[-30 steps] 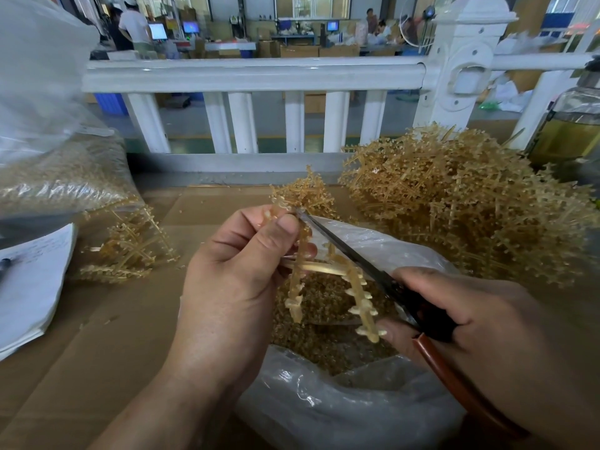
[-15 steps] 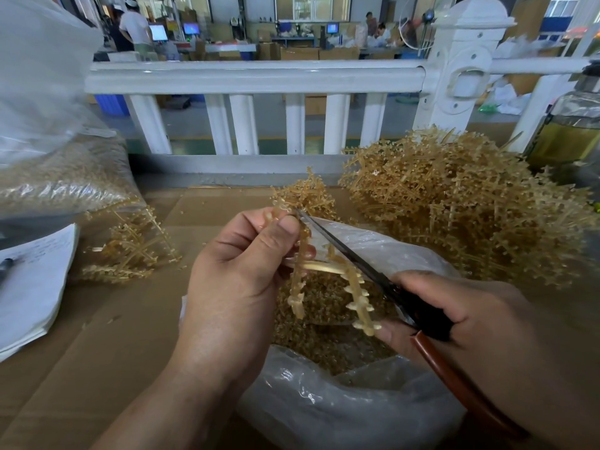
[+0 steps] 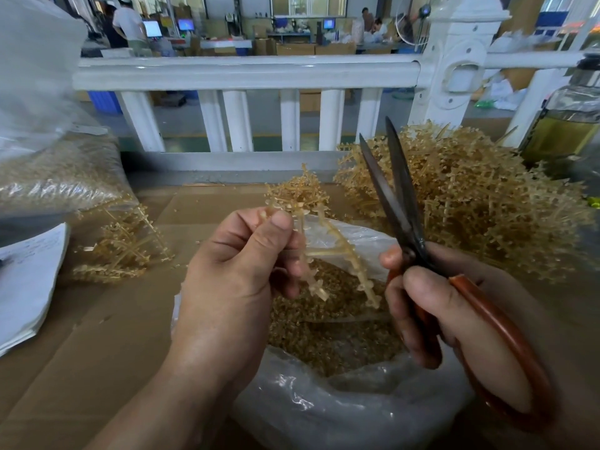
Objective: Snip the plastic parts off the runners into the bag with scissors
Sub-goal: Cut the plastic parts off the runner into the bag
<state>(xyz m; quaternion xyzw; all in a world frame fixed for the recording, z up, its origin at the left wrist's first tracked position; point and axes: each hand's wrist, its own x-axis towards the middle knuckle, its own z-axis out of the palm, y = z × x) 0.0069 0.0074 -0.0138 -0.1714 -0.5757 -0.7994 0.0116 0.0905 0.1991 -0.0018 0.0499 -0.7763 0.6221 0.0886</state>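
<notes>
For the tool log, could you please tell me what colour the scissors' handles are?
Reddish-brown scissors handles, head view.

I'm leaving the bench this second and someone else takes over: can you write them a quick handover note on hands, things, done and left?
Left hand pinches one runner above the open bag.
Right hand grips the scissors, blades parted, pointing up, clear of the runner.
Done: cut parts lie in the bag.
Left: the held runner carries uncut parts; a big pile of runners waits on the right.
</notes>
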